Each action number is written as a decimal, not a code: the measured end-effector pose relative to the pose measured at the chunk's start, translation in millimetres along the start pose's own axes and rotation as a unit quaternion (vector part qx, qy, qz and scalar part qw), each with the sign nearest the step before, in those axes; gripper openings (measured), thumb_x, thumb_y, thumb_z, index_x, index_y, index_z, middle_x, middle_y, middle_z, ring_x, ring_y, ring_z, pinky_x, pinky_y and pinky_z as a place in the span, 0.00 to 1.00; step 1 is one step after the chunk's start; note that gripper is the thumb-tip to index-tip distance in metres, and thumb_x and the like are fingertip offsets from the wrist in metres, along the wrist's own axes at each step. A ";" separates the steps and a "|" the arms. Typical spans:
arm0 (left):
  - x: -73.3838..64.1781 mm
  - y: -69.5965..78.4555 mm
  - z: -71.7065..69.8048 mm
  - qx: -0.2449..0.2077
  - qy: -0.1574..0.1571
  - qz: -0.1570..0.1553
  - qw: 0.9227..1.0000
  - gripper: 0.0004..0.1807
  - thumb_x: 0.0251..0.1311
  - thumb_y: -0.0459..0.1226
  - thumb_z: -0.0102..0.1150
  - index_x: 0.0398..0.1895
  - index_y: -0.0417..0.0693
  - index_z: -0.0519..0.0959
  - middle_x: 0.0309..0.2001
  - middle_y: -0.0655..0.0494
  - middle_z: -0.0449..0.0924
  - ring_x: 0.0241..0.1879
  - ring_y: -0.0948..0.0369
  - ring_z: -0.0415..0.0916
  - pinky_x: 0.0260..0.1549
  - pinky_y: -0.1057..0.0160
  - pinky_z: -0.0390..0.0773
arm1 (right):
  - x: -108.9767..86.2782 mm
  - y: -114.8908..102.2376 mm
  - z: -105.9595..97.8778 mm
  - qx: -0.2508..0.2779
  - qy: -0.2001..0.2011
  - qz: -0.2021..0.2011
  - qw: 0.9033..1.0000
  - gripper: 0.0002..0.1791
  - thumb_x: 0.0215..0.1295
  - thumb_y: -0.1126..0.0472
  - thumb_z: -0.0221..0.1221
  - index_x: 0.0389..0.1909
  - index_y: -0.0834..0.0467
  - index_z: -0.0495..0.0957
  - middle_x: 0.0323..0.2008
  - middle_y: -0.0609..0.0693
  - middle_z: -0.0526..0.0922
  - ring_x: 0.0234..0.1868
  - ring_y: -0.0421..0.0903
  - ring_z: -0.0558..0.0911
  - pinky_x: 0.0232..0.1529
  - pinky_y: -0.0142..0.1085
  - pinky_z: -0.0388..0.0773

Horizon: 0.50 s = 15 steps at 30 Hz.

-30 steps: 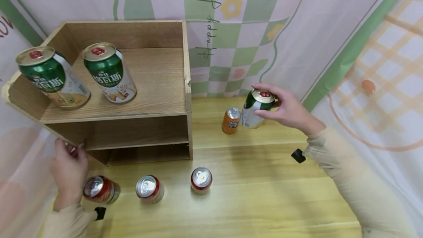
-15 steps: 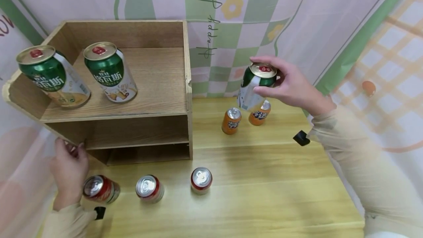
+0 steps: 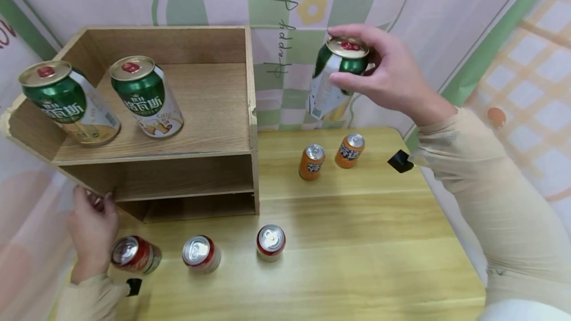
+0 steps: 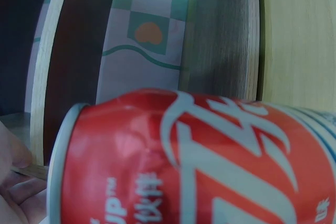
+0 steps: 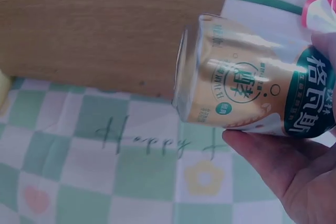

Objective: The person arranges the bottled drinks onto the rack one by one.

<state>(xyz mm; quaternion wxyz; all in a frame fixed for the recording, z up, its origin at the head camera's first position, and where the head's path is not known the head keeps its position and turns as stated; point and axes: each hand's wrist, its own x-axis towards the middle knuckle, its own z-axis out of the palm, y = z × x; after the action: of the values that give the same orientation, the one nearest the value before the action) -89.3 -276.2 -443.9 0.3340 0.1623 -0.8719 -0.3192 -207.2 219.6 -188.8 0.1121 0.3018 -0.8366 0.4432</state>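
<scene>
My right hand (image 3: pixel 388 71) grips a green and white drink can (image 3: pixel 336 80) near its top, up in the air right of the wooden shelf (image 3: pixel 254 113). In the right wrist view the can's gold and white label (image 5: pixel 241 77) and bare base face the camera. Two matching cans, a left green can (image 3: pixel 73 103) and a second green can (image 3: pixel 149 98), stand on the shelf's top board. My left hand (image 3: pixel 93 234) holds the shelf's lower left edge, thumb and fingers curled there. Right beside that hand stands a red cola can (image 4: pixel 184 156), large in the left wrist view.
Two small orange cans, a nearer one (image 3: pixel 311 162) and a farther one (image 3: pixel 350 151), stand on the table (image 3: pixel 357 256) right of the shelf. In front of it are a middle red can (image 3: pixel 201 254) and a right red can (image 3: pixel 271 242). A patterned cloth (image 3: pixel 223 4) hangs behind.
My right hand has lifted the green can from beside the orange cans, up and slightly left, uncovering the farther orange can. The left hand has stayed at the shelf edge.
</scene>
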 end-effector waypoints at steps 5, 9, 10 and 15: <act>0.7 0.7 -0.4 -0.009 -0.004 0.000 1.000 0.15 0.67 0.30 0.53 0.53 0.29 0.70 0.46 0.28 0.83 0.30 0.99 0.56 0.34 0.90 0.57 | 15.3 -18.7 0.8 -0.015 0.021 -0.013 1.000 0.31 0.59 0.66 0.70 0.65 0.53 0.78 0.50 0.51 0.80 0.39 0.48 0.79 0.38 0.29 0.77; 0.7 0.2 0.6 -0.012 -0.003 0.006 1.000 0.15 0.67 0.29 0.53 0.53 0.28 0.70 0.45 0.27 0.83 0.30 0.99 0.56 0.34 0.90 0.58 | 27.0 -32.8 0.5 -0.011 0.028 -0.013 0.999 0.29 0.60 0.64 0.70 0.64 0.52 0.78 0.50 0.50 0.80 0.38 0.49 0.79 0.37 0.30 0.76; 0.9 0.0 1.2 -0.012 -0.003 0.008 1.000 0.15 0.67 0.29 0.53 0.53 0.28 0.70 0.46 0.27 0.83 0.30 0.99 0.56 0.35 0.90 0.57 | 29.5 -36.1 0.7 -0.012 0.028 -0.014 0.999 0.29 0.60 0.64 0.70 0.64 0.53 0.78 0.49 0.51 0.80 0.38 0.49 0.79 0.37 0.31 0.76; 2.4 -0.2 1.7 -0.010 -0.007 0.011 1.000 0.15 0.67 0.30 0.52 0.54 0.28 0.70 0.46 0.28 0.83 0.31 0.99 0.56 0.35 0.89 0.57 | 38.0 -51.7 5.2 -0.017 0.033 0.004 0.999 0.30 0.61 0.59 0.71 0.65 0.49 0.77 0.49 0.50 0.80 0.40 0.50 0.78 0.39 0.32 0.76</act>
<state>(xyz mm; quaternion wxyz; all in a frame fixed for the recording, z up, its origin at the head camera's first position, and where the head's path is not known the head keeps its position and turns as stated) -92.1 -276.8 -443.9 0.3331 0.1477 -0.8727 -0.3250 -205.7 177.9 -139.7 0.1431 0.2822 -0.8411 0.4387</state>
